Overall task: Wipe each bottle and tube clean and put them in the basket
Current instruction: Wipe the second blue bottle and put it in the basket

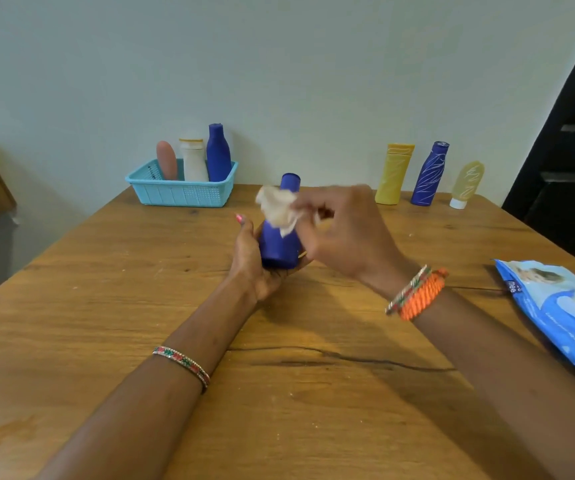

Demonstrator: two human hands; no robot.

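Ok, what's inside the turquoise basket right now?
Three things stand upright in the basket: a pink tube, a white bottle and a blue bottle. The basket wall covers their bases and the floor, so anything lying flat there cannot be seen.

Matt blue bottle point(279, 244); grained wooden table point(175, 341).

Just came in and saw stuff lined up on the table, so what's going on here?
A person is cleaning toiletries. The left hand grips a blue bottle by its base, while the right hand rubs it with a crumpled wipe. Three items already stand in the turquoise basket. A yellow bottle, a scribbled blue bottle and a pale yellow tube wait by the wall. A wipes pack lies at the right.
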